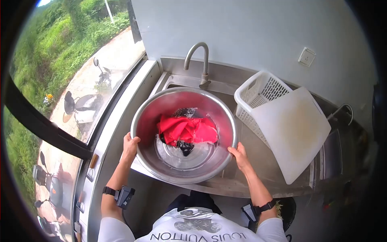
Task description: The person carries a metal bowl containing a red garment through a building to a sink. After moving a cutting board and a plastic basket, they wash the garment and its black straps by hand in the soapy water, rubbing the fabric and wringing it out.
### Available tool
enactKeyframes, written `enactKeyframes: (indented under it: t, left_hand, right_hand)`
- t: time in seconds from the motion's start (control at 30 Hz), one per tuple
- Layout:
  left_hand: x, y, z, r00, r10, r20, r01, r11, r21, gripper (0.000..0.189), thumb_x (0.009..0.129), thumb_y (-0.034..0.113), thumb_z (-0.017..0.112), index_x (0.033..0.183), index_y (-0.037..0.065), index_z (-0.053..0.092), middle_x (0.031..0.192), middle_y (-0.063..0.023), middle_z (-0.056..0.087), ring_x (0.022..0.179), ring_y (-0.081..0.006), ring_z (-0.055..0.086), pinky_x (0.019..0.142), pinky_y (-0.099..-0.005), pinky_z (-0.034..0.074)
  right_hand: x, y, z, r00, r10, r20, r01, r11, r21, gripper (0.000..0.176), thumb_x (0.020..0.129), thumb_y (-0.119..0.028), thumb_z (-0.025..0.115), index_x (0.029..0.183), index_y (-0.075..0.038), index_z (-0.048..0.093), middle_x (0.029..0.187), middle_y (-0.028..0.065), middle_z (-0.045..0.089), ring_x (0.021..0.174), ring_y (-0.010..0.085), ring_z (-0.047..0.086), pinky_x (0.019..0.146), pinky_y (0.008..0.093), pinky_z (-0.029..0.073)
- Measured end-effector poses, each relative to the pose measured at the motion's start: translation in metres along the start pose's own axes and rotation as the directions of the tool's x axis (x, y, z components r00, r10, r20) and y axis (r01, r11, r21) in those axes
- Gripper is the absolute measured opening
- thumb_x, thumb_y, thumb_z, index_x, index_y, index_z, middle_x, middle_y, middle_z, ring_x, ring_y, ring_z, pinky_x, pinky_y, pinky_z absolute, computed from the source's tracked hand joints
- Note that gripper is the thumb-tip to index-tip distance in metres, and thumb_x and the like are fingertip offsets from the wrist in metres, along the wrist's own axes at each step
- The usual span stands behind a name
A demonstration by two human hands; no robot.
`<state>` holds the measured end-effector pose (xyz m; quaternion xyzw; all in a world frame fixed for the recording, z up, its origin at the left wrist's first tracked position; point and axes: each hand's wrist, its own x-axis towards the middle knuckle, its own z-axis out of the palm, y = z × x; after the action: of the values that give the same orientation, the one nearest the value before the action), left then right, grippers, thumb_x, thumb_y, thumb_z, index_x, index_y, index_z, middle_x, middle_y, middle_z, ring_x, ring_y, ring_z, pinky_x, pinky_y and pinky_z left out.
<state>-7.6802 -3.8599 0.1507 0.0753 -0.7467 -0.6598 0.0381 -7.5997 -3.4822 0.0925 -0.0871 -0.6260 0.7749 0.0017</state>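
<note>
A large round metal basin point(181, 176) is held level over the front of the steel sink counter. Inside it a red cloth point(187, 130) and a black cloth point(186, 147) lie in some water. My left hand point(130, 146) grips the basin's left rim, thumb over the edge. On the right rim my right hand point(239, 156) is closed the same way. The fingers under the rim are partly hidden on both sides.
Behind the basin stands a curved faucet point(205, 60). To the right are a white plastic basket point(250, 86) and a white cutting board point(296, 133) leaning over it. A second faucet point(347, 108) is at far right. A window frame point(52, 129) runs along the left.
</note>
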Motion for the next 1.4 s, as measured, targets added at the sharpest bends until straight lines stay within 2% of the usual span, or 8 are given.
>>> enactKeyframes:
  t: [0.43,0.77,0.87,0.97,1.17,1.27,1.37,1.4]
  left_hand:
    - [0.121,-0.117,0.061,0.977,-0.185,0.103,0.156,0.958,0.24,0.018,0.062,0.007,0.045,0.075,-0.005,0.047,0.06,-0.0086,0.048,0.056,-0.0155,0.045,0.052,-0.0294,0.037]
    - [0.131,-0.173,0.073,0.952,-0.293,0.089,0.233,0.88,0.414,0.018,0.065,0.006,0.046,0.079,-0.006,0.045,0.061,-0.0139,0.049,0.058,-0.0213,0.049,0.056,-0.0325,0.04]
    - [0.125,-0.176,0.07,0.936,-0.345,0.076,0.237,0.772,0.59,0.022,0.067,0.008,0.049,0.083,-0.007,0.045,0.07,-0.0194,0.053,0.07,-0.0267,0.055,0.066,-0.035,0.042]
    - [0.132,-0.243,0.054,0.916,-0.397,0.056,0.292,0.756,0.586,0.029,0.065,0.004,0.05,0.091,-0.01,0.046,0.085,-0.0232,0.054,0.085,-0.0322,0.054,0.076,-0.0359,0.04]
    - [0.147,-0.243,0.058,0.767,-0.638,0.067,0.609,0.757,0.235,0.043,0.062,0.001,0.052,0.103,-0.01,0.041,0.093,-0.0189,0.05,0.081,-0.0286,0.052,0.076,-0.0343,0.042]
    - [0.146,-0.228,0.079,0.98,-0.171,-0.097,0.187,0.655,0.732,0.051,0.066,0.003,0.052,0.113,-0.002,0.033,0.096,-0.0164,0.048,0.085,-0.0263,0.048,0.08,-0.0341,0.039]
    - [0.132,-0.173,0.115,0.973,0.065,0.223,-0.147,0.915,0.375,0.045,0.069,0.005,0.051,0.112,0.003,0.038,0.096,-0.0127,0.049,0.088,-0.0229,0.048,0.081,-0.0306,0.038]
    - [0.116,-0.129,0.133,0.918,-0.097,0.386,-0.003,0.968,0.249,0.04,0.071,0.004,0.051,0.109,0.003,0.041,0.095,-0.0108,0.05,0.087,-0.0203,0.049,0.078,-0.0287,0.039]
  right_hand:
    - [0.07,0.098,-0.019,0.765,0.503,-0.401,-0.596,0.79,-0.147,0.028,0.069,-0.013,0.051,0.088,0.004,0.04,0.083,0.0154,0.05,0.07,0.0235,0.056,0.054,0.0382,0.05]
    - [0.074,0.172,-0.019,0.594,0.511,-0.621,-0.786,0.531,-0.315,0.04,0.072,-0.014,0.05,0.103,0.01,0.039,0.096,0.0195,0.05,0.079,0.0252,0.055,0.062,0.0369,0.049]
    - [0.065,0.183,-0.031,0.582,0.755,-0.301,-0.803,0.592,-0.066,0.045,0.073,-0.014,0.05,0.108,0.01,0.038,0.104,0.0207,0.048,0.085,0.0255,0.054,0.069,0.0364,0.047]
    - [0.059,0.161,-0.01,0.536,0.748,-0.391,-0.82,0.572,-0.031,0.046,0.074,-0.016,0.052,0.114,0.002,0.039,0.11,0.0137,0.046,0.099,0.021,0.046,0.082,0.038,0.038]
    - [0.005,0.044,0.009,0.889,0.452,-0.078,-0.437,0.886,0.156,0.037,0.084,-0.014,0.045,0.117,0.001,0.038,0.115,0.0133,0.045,0.106,0.0202,0.045,0.087,0.0346,0.039]
    - [-0.059,0.022,-0.035,0.904,0.426,-0.029,-0.398,0.864,0.308,0.029,0.086,-0.013,0.041,0.111,0.002,0.043,0.11,0.0161,0.049,0.102,0.0226,0.05,0.085,0.0348,0.042]
    - [-0.144,0.006,-0.103,0.82,0.532,-0.212,-0.449,0.827,0.338,0.029,0.086,-0.016,0.042,0.106,0.005,0.046,0.099,0.018,0.055,0.092,0.0238,0.055,0.078,0.0353,0.046]
    - [-0.168,-0.001,-0.127,0.79,0.538,-0.294,-0.449,0.835,0.318,0.032,0.087,-0.02,0.04,0.106,0.005,0.046,0.097,0.0185,0.055,0.09,0.024,0.056,0.077,0.0353,0.047]
